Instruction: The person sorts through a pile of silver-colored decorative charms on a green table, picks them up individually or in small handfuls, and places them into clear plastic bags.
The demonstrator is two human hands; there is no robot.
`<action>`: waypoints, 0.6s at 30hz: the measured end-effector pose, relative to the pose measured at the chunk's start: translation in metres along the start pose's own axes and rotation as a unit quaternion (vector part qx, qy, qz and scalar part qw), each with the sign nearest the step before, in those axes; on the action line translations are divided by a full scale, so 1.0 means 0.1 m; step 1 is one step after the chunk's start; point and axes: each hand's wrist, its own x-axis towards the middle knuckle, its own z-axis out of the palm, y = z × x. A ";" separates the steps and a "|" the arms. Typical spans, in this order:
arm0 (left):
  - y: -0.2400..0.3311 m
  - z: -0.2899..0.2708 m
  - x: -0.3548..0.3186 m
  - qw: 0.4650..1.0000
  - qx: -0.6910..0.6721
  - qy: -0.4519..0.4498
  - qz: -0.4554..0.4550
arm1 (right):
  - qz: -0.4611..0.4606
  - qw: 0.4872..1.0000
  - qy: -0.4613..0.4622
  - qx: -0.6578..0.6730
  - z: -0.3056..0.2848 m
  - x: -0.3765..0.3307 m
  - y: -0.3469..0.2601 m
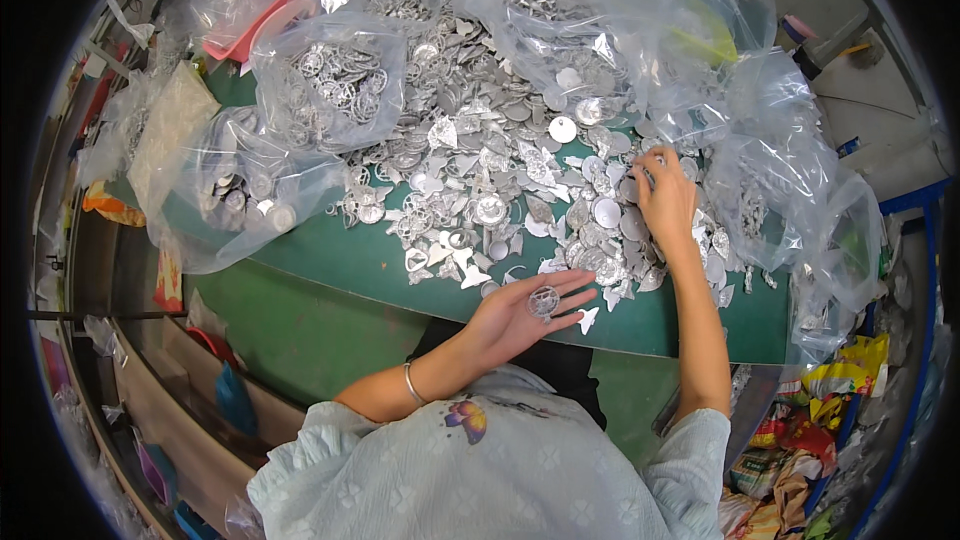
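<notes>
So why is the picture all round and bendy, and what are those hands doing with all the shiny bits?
The camera sits on a person's head and looks down, and its wide lens bends the edges. The two arms coming up from the bottom are that person's own. On the green table lies a big pile of small silver metal pieces, with clear plastic bags around it. The left hand is open, palm up, with a round metal piece resting on it. The right hand reaches into the pile.

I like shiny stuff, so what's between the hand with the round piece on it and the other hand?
In the head view, silver metal pieces lie on the green table between the left hand and right hand.
</notes>
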 end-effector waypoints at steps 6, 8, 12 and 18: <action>-0.03 0.11 0.09 1.000 -0.005 -0.008 -0.021 | -0.063 0.992 -0.086 -0.066 0.18 0.28 0.22; -0.03 0.09 0.09 1.000 -0.002 -0.001 -0.020 | -0.040 0.985 -0.117 -0.119 0.14 0.32 0.11; 0.01 0.11 0.05 1.000 -0.001 0.007 -0.024 | 0.017 0.974 -0.140 -0.179 0.18 0.36 0.09; 0.00 0.05 0.04 0.999 0.005 0.012 -0.034 | 0.038 0.989 -0.128 -0.059 0.10 0.35 0.13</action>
